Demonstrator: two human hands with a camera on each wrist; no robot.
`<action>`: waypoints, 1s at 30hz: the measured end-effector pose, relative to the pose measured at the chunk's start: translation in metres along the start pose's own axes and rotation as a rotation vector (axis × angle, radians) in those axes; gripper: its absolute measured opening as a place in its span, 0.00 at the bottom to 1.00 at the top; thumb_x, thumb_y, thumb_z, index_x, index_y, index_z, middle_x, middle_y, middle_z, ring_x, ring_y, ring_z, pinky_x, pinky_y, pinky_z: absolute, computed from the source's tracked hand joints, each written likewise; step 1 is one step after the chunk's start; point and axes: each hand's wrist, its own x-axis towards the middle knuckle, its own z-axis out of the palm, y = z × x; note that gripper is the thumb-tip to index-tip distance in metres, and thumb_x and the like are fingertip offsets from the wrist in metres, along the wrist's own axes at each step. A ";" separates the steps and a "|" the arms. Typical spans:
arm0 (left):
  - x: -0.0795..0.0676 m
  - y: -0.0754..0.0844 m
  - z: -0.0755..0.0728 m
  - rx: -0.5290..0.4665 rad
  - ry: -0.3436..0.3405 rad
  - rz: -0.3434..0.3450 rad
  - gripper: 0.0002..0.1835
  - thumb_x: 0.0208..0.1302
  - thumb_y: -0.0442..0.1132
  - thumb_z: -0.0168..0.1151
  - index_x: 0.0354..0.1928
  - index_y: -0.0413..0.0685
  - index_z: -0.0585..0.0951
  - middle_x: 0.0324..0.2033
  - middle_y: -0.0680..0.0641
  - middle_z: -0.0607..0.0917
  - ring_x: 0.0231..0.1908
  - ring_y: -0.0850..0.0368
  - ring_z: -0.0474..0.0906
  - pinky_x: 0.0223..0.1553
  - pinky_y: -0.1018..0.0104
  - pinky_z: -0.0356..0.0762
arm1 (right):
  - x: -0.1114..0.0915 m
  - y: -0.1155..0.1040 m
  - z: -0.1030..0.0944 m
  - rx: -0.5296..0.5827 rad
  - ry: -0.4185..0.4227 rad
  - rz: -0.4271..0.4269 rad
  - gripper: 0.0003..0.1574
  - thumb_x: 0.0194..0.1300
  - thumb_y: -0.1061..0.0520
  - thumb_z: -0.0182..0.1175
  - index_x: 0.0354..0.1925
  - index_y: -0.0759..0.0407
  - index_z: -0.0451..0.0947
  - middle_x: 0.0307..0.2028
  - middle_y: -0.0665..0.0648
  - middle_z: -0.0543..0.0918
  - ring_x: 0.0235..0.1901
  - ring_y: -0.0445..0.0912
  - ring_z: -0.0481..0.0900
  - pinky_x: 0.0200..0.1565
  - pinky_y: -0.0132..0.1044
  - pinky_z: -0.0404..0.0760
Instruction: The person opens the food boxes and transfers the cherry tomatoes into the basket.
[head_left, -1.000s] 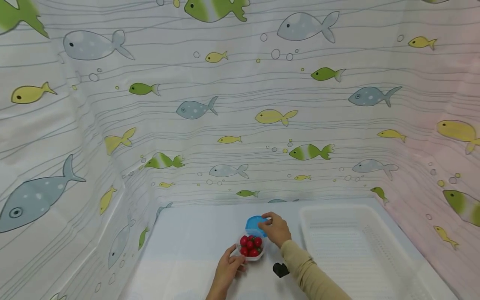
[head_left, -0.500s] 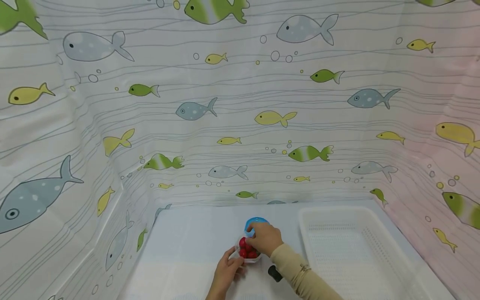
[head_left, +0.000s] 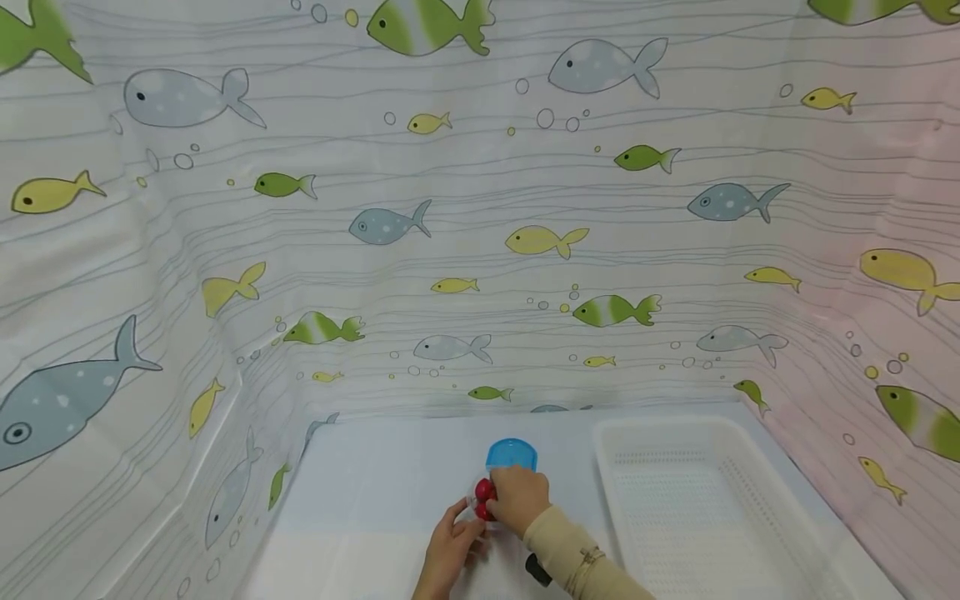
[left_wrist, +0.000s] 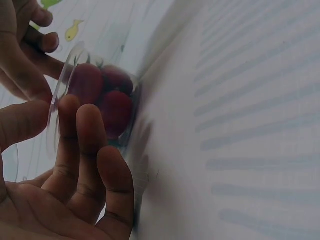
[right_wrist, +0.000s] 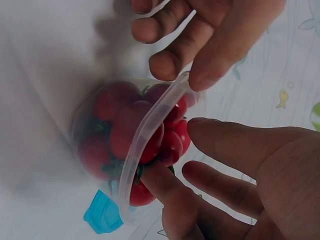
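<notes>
A clear plastic tub (right_wrist: 134,150) holds several small red tomatoes (right_wrist: 129,127) with green stems. My left hand (head_left: 448,546) steadies the tub from the left, thumb on the rim and fingertips against the outer wall. From the right, my right hand (head_left: 522,498) reaches over the opening and hides much of the contents in the head view. Its index finger dips among the tomatoes in the right wrist view, while the thumb sits apart from it beside the upper ones. Just beyond the tub lies a blue lid (head_left: 512,452).
To the right stands a white perforated plastic basket (head_left: 671,424) on the white table (head_left: 390,467). A small black object (head_left: 537,569) shows under the right wrist. Fish-patterned white sheeting (head_left: 465,200) encloses the back and both sides.
My right hand has moved from the blue lid toward me and down over the tomatoes. The black object has shifted along with the right wrist. My left hand stays at the tub.
</notes>
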 end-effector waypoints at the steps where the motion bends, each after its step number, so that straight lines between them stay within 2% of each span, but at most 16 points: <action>1: 0.001 0.001 0.000 0.000 0.001 0.001 0.41 0.71 0.49 0.62 0.74 0.30 0.59 0.38 0.43 0.88 0.35 0.52 0.84 0.34 0.60 0.77 | 0.000 -0.001 0.001 -0.008 0.012 -0.001 0.16 0.55 0.49 0.76 0.25 0.53 0.77 0.16 0.46 0.75 0.17 0.40 0.72 0.21 0.40 0.73; 8: 0.002 0.000 -0.001 -0.002 -0.008 0.000 0.41 0.72 0.49 0.62 0.74 0.29 0.58 0.39 0.43 0.88 0.36 0.51 0.85 0.35 0.59 0.76 | 0.001 -0.007 0.004 -0.051 0.025 0.021 0.19 0.52 0.49 0.78 0.21 0.55 0.78 0.13 0.46 0.72 0.15 0.39 0.69 0.19 0.39 0.73; 15: 0.001 0.000 -0.001 -0.003 -0.015 0.017 0.40 0.72 0.47 0.62 0.73 0.28 0.58 0.38 0.43 0.88 0.34 0.50 0.85 0.34 0.60 0.76 | 0.001 -0.009 0.010 -0.096 0.053 0.016 0.15 0.52 0.51 0.78 0.25 0.55 0.82 0.17 0.49 0.78 0.17 0.44 0.77 0.22 0.43 0.78; 22: 0.001 0.001 0.000 0.000 -0.011 0.017 0.39 0.73 0.47 0.61 0.73 0.28 0.59 0.37 0.45 0.88 0.34 0.52 0.85 0.34 0.60 0.76 | 0.004 -0.012 0.017 -0.159 0.067 0.020 0.11 0.51 0.54 0.78 0.27 0.54 0.84 0.18 0.50 0.80 0.18 0.45 0.79 0.23 0.43 0.80; 30: 0.005 -0.004 0.000 0.026 -0.007 0.017 0.38 0.73 0.45 0.60 0.73 0.28 0.58 0.35 0.49 0.88 0.33 0.51 0.85 0.33 0.60 0.77 | 0.005 -0.019 0.019 -0.243 0.088 0.009 0.19 0.39 0.50 0.85 0.26 0.53 0.84 0.18 0.51 0.79 0.20 0.45 0.80 0.23 0.42 0.79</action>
